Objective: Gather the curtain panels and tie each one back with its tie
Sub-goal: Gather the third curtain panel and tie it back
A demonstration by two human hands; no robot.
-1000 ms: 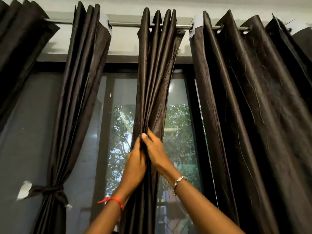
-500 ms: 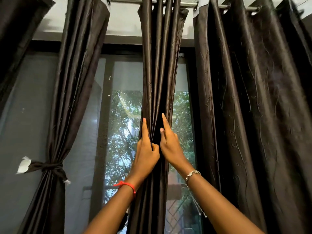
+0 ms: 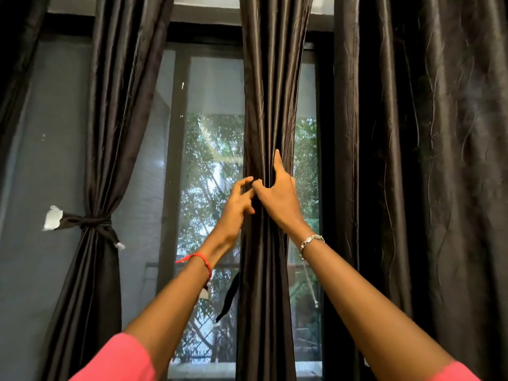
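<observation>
The middle curtain panel (image 3: 270, 105), dark and shiny, hangs bunched into narrow folds in front of the window. My right hand (image 3: 279, 200) grips its folds at mid height, with the thumb on the front and the index finger pointing up along a pleat. Just to the left, my left hand (image 3: 237, 206) is at the panel's left edge with fingers loosely curled and nothing in them. A loose dark tie (image 3: 229, 301) dangles beside the panel below my left wrist. The left curtain panel (image 3: 110, 119) is bound by a knotted tie (image 3: 90, 222).
A wide right curtain panel (image 3: 412, 160) hangs loose and spread out. Another dark panel (image 3: 13, 64) shows at the far left edge. Behind the curtains is a window (image 3: 209, 160) with a dark frame and trees outside.
The view has tipped down, so the rod is out of sight. My left hand has come off the folds and opened beside them. My right hand stays on the middle panel.
</observation>
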